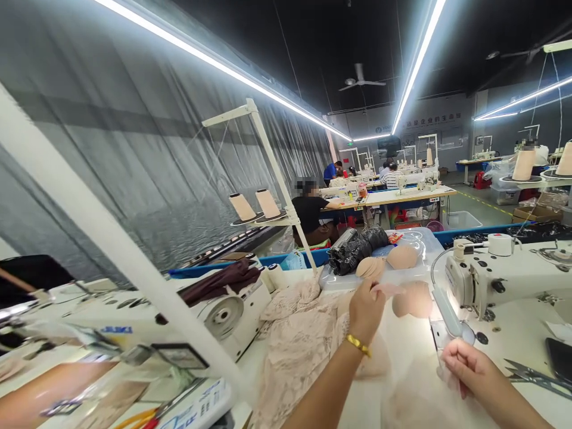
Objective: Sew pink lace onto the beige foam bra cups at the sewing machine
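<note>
My left hand [367, 307], a yellow bracelet at its wrist, is closed in a pinch on a thin pink piece of sheer fabric [388, 289], held above the table. Beside that lie beige cup-shaped pieces [412, 300]. My right hand [467, 362] is closed, thumb against fingers, on the edge of a pale sheer fabric [417, 387] spread over the tabletop, close to the needle end of the sewing machine [473, 274]. A heap of beige lace [299, 339] lies left of my left forearm. Moulded cups [402, 257] rest on a clear plastic lid behind.
Scissors [538, 376] and a dark phone [560, 357] lie right of my right hand. A black plastic bundle [357, 250] sits on the clear lid [429, 244]. At left stand another sewing machine [223, 316] and a thread stand [272, 155]. Several people work at tables beyond.
</note>
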### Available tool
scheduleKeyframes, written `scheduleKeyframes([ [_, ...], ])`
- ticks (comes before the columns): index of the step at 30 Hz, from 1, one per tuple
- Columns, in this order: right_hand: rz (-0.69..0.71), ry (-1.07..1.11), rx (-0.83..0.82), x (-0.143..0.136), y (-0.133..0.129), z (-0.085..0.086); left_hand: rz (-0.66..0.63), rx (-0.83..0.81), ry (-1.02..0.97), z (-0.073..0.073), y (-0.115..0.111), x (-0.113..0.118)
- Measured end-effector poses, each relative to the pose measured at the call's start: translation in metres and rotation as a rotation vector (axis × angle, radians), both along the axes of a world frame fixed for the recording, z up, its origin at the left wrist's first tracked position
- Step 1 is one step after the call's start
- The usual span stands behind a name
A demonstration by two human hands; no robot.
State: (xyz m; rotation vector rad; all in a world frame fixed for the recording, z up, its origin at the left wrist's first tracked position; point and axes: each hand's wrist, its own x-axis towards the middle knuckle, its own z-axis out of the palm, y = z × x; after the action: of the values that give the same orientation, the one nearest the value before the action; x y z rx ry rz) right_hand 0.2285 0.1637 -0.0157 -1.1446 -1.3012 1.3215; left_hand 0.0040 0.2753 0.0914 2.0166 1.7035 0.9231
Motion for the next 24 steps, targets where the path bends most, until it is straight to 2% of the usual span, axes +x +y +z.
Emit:
scheduleKeyframes([
  [2, -0.003, 0.023, -0.009, 0.000, -0.001, -0.001, -0.091, -0.119, -0.100, 0.008, -0.022, -0.009],
  [4, -0.003, 0.050, -0.017, 0.000, -0.003, -0.001, -0.205, -0.249, -0.177, 0.010, -0.050, -0.013],
  [7, 0.005, 0.064, -0.028, 0.001, -0.007, 0.001, -0.354, -0.411, -0.253, 0.001, -0.088, -0.010],
  [9, 0.016, 0.036, -0.011, 0.001, -0.010, 0.004, -0.375, -0.437, -0.171, -0.009, -0.103, -0.004],
  [12, 0.044, -0.034, 0.044, 0.000, -0.017, 0.010, -0.394, -0.354, 0.041, -0.022, -0.107, 0.004],
  [13, 0.056, -0.052, 0.056, 0.000, -0.019, 0.013, -0.442, -0.303, 0.057, -0.024, -0.104, 0.005],
  [15, 0.080, -0.105, 0.095, -0.001, -0.024, 0.019, -0.618, -0.259, -0.001, -0.024, -0.094, 0.006],
  [17, 0.061, -0.220, 0.211, 0.001, -0.029, 0.028, -0.806, -0.396, -0.052, -0.019, -0.082, 0.006],
  [19, -0.040, -0.378, 0.434, 0.004, -0.035, 0.038, -0.861, -0.550, 0.007, -0.012, -0.072, 0.005],
  [20, -0.104, -0.448, 0.568, 0.006, -0.036, 0.042, -0.823, -0.533, 0.055, -0.008, -0.069, 0.003],
  [21, -0.161, -0.502, 0.697, 0.008, -0.037, 0.045, -0.761, -0.441, 0.103, -0.005, -0.067, 0.002],
  [24, -0.227, -0.610, 0.976, 0.012, -0.033, 0.044, -0.571, 0.109, 0.275, -0.002, -0.066, -0.005],
])
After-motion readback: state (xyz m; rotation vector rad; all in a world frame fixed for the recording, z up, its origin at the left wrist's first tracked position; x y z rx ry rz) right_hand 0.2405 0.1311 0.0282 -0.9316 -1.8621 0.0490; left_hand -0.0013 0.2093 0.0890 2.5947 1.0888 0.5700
